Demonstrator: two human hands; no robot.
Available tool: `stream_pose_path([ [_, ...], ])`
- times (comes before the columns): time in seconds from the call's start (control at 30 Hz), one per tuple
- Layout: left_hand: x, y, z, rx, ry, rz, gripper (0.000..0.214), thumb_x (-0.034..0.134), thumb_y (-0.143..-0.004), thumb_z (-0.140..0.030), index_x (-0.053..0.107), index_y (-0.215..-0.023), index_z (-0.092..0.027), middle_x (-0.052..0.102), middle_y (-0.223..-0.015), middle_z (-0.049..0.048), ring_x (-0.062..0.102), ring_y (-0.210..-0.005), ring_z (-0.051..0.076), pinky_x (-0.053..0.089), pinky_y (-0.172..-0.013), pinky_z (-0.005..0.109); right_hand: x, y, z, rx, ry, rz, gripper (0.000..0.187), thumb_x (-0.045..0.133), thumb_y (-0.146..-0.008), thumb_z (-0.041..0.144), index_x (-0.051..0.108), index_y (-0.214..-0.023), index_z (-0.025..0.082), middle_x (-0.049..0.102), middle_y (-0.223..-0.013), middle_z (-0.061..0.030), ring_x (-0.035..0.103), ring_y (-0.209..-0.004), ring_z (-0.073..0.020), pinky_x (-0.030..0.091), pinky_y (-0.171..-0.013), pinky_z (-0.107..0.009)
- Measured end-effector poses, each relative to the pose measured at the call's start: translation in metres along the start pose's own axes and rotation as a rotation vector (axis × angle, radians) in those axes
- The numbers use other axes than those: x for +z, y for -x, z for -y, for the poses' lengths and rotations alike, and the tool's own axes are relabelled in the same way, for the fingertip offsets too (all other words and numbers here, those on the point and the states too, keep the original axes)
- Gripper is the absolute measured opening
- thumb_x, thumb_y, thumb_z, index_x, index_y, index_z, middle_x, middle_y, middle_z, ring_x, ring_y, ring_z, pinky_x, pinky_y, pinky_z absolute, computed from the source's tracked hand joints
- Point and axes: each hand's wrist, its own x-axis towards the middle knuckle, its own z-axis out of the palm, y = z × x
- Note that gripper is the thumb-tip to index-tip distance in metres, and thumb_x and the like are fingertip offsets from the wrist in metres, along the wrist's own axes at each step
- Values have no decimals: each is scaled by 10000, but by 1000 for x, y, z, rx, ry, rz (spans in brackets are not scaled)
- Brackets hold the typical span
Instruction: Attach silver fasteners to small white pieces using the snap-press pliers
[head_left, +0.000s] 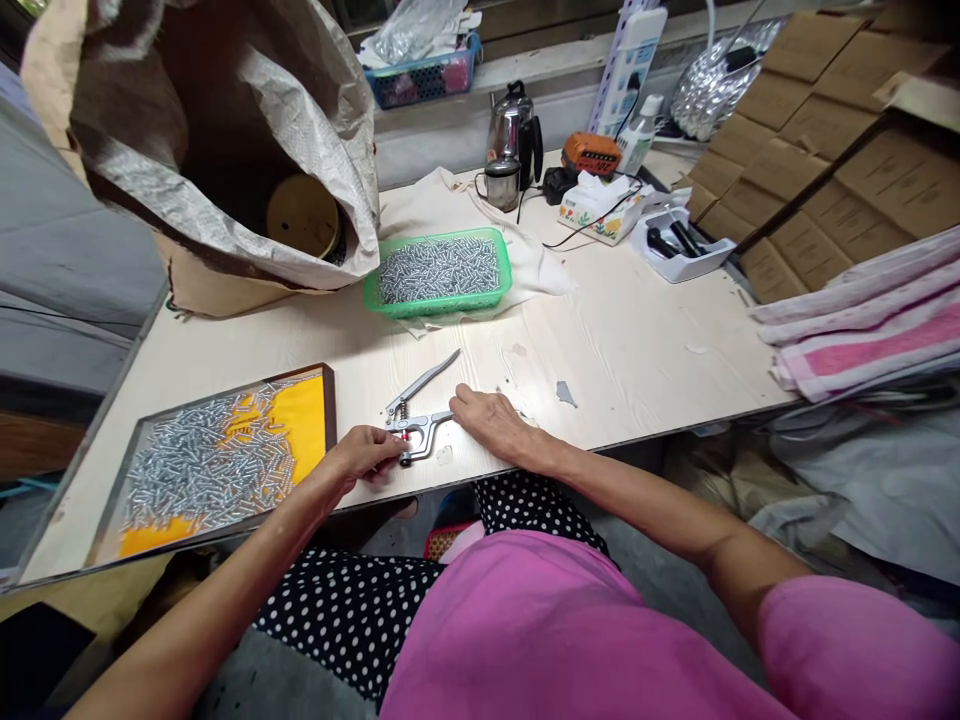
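Observation:
A pair of silver snap-fastener pliers (pixel 429 424) lies on the table near its front edge, its two handles spread apart and a spring between them. My right hand (pixel 491 425) is closed around the end of the lower handle. At the jaw end, the fingers of my left hand (pixel 367 455) are pinched together beside a small red part of the tool. Whatever those fingertips hold is too small or too hidden to name. Left of that hand, a shallow tray (pixel 330 410) with a yellow bottom holds many small metal pins or tubes.
A green plastic basket (pixel 504 275) full of similar metal pieces stands behind the pliers. At the back left is a large open sack (pixel 315 110). A kettle (pixel 511 125), a glass mug (pixel 501 185), a tissue box (pixel 592 215) and stacked cardboard boxes (pixel 817 170) are farther right.

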Motion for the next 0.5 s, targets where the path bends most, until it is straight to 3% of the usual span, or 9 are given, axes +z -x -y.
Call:
stream_pose_path([
  [0.13, 1, 0, -1, -14, -6, -1, 502, 795, -612, -598, 517, -542, -186, 494, -451, -34, 414, -424, 92, 291, -470, 224, -4, 2, 0, 1, -35, 15, 240, 386, -1019, 104, 601, -1110, 160, 612, -1142, -105, 593, -864, -192, 399, -622, -306],
  [0.23, 2, 0, 2, -7, 28, 22, 518, 797, -575, -619, 509, -538, -190, 490, -440, -42, 386, -407, 79, 269, -458, 225, -14, 0, -7, -41, -99, 5, 185, 503, -1021, 248, 620, -1126, 152, 599, -1229, -129, 602, -976, -228, 473, -752, -341],
  [0.3, 3, 0, 4, 3, 49, 29, 529, 800, -546, -632, 506, -536, -192, 486, -437, -46, 377, -404, 74, 257, -450, 224, -21, -6, -17, -103, -110, -58, 415, 658, -944, 413, 584, -1257, 150, 507, -1413, -175, 542, -1178, -306, 471, -926, -432],
  [0.4, 4, 1, 5, 10, 70, 22, 539, 809, -507, -642, 514, -542, -193, 479, -433, -53, 374, -402, 71, 252, -441, 223, -28, -26, -37, -192, -73, -81, 890, 802, -779, 557, 419, -1472, 151, 278, -1610, -223, 291, -1424, -435, 322, -1100, -609],
  [0.5, 5, 1, 6, 13, 71, 22, 538, 809, -503, -644, 513, -542, -196, 469, -427, -58, 371, -397, 70, 250, -434, 225, -29, -52, -54, -270, -48, 57, 1008, 799, -742, 612, 368, -1519, 137, 326, -1586, -223, 193, -1466, -461, 234, -1136, -662],
])
